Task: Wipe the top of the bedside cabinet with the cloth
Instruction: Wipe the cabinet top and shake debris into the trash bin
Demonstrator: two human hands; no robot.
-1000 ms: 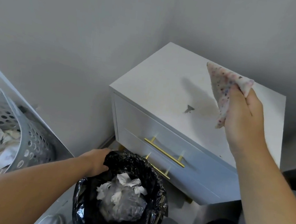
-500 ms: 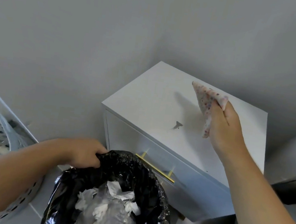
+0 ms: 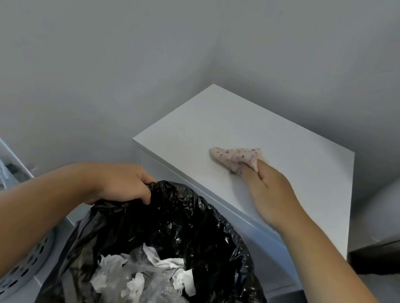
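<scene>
The white bedside cabinet (image 3: 260,131) stands in the room corner. On its top, near the front edge, lies a pink speckled cloth (image 3: 236,157), pressed flat by my right hand (image 3: 268,193), whose fingers grip its near end. The small dark scrap seen earlier on the top is not visible now. My left hand (image 3: 123,184) holds the rim of a black bin bag (image 3: 183,228) raised just in front of the cabinet's front edge. The bag holds crumpled white tissue and clear plastic.
A grey perforated laundry basket (image 3: 14,261) sits at the lower left against the wall. Grey walls close in behind and left of the cabinet. A dark piece of furniture (image 3: 389,252) stands at the right, close to the cabinet's side.
My right hand has come down and laid the cloth on the cabinet top, over where the dark scrap lay. My left hand has lifted the bin bag closer to the cabinet's front edge.
</scene>
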